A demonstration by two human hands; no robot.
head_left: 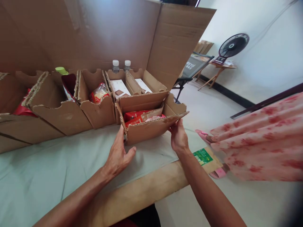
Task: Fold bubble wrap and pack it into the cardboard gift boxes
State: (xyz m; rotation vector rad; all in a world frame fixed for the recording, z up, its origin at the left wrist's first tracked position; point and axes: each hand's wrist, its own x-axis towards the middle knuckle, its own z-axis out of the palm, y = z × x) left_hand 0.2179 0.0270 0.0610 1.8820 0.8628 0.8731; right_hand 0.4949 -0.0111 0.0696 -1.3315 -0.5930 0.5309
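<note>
An open-topped cardboard box (pixel 146 130) sits tilted in front of me, with red snack packets (pixel 139 116) and something pink inside. My left hand (pixel 119 154) presses its straight fingers against the box's left end, the thumb standing away from it. Around the lower right front corner, my right hand (pixel 179 135) grips the same box; some of its fingers are hidden underneath. Directly behind stand two narrow cardboard bins holding white boxes (pixel 120 87), with two white-capped bottles (pixel 115 65) at the back.
More cardboard bins (pixel 59 118) line up leftward, with packets inside. A large cardboard panel (pixel 106 34) rises behind them. The pale green cloth (pixel 78 160) covers the wooden-edged surface (pixel 142 186). At right are a person's floral skirt (pixel 265 138), a folding chair (pixel 194 66) and a fan (pixel 233 45).
</note>
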